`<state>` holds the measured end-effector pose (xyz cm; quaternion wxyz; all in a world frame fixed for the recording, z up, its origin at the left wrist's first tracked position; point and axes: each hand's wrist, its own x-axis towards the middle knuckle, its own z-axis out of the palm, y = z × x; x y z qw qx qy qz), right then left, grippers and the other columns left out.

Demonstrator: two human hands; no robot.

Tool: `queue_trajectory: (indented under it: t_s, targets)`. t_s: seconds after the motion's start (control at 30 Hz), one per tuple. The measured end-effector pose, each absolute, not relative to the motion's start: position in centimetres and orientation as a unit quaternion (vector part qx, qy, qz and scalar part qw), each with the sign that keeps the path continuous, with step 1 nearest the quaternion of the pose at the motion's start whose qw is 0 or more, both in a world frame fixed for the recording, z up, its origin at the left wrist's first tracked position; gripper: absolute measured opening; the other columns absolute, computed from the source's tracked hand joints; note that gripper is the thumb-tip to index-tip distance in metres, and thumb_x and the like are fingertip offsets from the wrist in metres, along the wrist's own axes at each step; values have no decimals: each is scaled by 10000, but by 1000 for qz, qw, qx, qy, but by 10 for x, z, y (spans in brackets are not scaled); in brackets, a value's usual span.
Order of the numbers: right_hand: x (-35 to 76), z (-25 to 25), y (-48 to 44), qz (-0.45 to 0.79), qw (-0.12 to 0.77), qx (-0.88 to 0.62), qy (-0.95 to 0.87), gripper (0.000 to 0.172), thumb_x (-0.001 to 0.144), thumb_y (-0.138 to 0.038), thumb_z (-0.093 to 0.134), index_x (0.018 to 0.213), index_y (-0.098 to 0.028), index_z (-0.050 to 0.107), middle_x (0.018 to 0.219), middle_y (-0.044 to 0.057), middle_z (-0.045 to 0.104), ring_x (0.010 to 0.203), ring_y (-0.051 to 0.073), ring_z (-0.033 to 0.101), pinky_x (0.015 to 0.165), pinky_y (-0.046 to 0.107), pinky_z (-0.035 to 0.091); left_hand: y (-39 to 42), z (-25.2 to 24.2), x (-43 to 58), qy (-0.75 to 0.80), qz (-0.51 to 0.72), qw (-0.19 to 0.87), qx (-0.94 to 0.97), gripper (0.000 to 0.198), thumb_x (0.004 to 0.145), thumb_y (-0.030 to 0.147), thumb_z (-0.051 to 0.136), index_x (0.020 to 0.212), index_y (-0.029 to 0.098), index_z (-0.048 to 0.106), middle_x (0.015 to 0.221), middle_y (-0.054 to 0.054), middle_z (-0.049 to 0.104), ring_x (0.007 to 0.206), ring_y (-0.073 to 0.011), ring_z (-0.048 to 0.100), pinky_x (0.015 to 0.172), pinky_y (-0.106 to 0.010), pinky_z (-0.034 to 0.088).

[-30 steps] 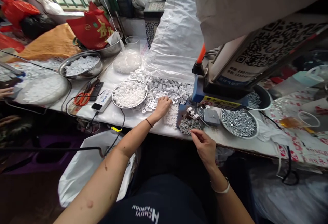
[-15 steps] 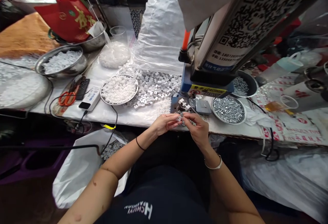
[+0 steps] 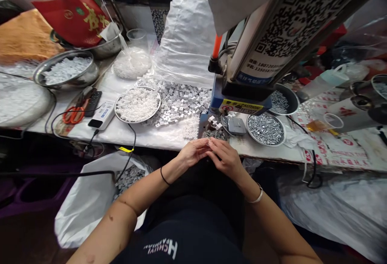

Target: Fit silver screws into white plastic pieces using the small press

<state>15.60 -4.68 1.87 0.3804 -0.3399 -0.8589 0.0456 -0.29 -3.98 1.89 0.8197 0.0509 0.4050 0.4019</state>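
Two hands, left hand (image 3: pixel 191 153) and right hand (image 3: pixel 224 157), meet fingertip to fingertip, mostly closed, any held piece indiscernible, before the blue press (image 3: pixel 246 90), with metal pins (image 3: pixel 213 134) at its foot, grey blocks (image 3: pixel 183 98) on white sheeting (image 3: pixel 146 137) to its left.

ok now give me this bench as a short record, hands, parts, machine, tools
left hand: raised, close against right hand
held item: hidden, cannot tell
nearest parts: small metal pieces, just beyond the hands
square parts: loose heap of grey and white blocks on the bench
white parts: small white pieces in a round dish, more loose to its right
metal stock: bowl of metal pins, right of the hands
machine: blue press with yellow caution label
tools: orange-handled scissors, left of the white-filled dish
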Motion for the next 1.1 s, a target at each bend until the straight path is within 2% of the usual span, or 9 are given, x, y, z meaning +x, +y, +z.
queue_trajectory:
  t_s: [0.23, 0.43, 0.5, 0.57, 0.63, 0.67, 0.87, 0.97, 1.1]
  targets:
    - [158, 8, -40, 31, 369, -354, -859, 266, 842, -90, 526, 1042, -189, 670, 965, 84, 721, 888, 207, 651, 764, 350, 583, -35, 7, -1, 408, 403, 807, 138, 300, 605, 267, 800, 836, 99, 708, 766, -62, 700, 679, -121, 638, 657, -216, 498]
    - [154, 19, -38, 153, 421, -421, -789, 225, 869, -164, 529, 1007, -256, 681, 977, 40, 719, 890, 184, 651, 773, 343, 568, -33, 15, -1, 401, 417, 794, 185, 368, 590, 312, 814, 870, 98, 706, 771, -57, 694, 672, -101, 634, 683, -213, 489]
    - [154, 21, -42, 202, 406, -453, -768, 243, 864, -190, 541, 1063, -271, 655, 1003, 32, 712, 913, 184, 657, 797, 340, 559, -34, 15, -3, 408, 415, 783, 220, 356, 606, 310, 806, 875, 101, 702, 761, -49, 688, 666, -96, 631, 678, -211, 489]
    - [154, 22, -46, 235, 389, -476, -753, 363, 845, -206, 570, 1202, -273, 568, 1032, 33, 703, 948, 190, 660, 827, 341, 551, -35, 13, -5, 413, 405, 776, 250, 346, 610, 312, 802, 869, 108, 695, 759, -41, 684, 673, -102, 635, 684, -222, 496]
    - [154, 21, -50, 228, 376, -477, -761, 479, 827, -209, 592, 1290, -259, 483, 1065, 48, 690, 976, 199, 655, 853, 349, 544, -36, 10, -7, 416, 397, 770, 276, 342, 617, 327, 796, 861, 114, 684, 769, -39, 685, 687, -111, 640, 692, -237, 506]
    - [154, 20, -52, 211, 370, -467, -775, 481, 827, -202, 590, 1293, -251, 479, 1069, 56, 685, 978, 199, 652, 854, 349, 543, -37, 10, -8, 419, 397, 764, 289, 343, 619, 337, 792, 853, 113, 679, 765, -39, 685, 684, -114, 640, 686, -239, 509]
    - [155, 24, -50, 135, 369, -437, -809, 269, 871, -164, 512, 1109, -240, 612, 974, 57, 699, 898, 177, 656, 791, 310, 552, -36, 19, -5, 435, 407, 719, 358, 381, 631, 394, 770, 865, 109, 673, 697, -35, 677, 624, -113, 618, 633, -229, 491]
    - [164, 29, -33, 155, 393, -489, -763, 175, 859, -234, 555, 1002, -248, 655, 953, 43, 712, 881, 184, 665, 789, 318, 541, -19, 26, -7, 427, 415, 684, 421, 406, 656, 390, 750, 952, 121, 681, 793, -56, 696, 681, -128, 621, 671, -243, 490]
    - [172, 31, 4, 237, 452, -560, -653, 187, 808, -367, 618, 925, -232, 674, 891, 30, 722, 803, 185, 673, 756, 320, 527, 18, 22, -7, 454, 528, 535, 479, 370, 727, 379, 684, 1018, 151, 679, 1007, -79, 682, 876, -164, 614, 796, -264, 472]
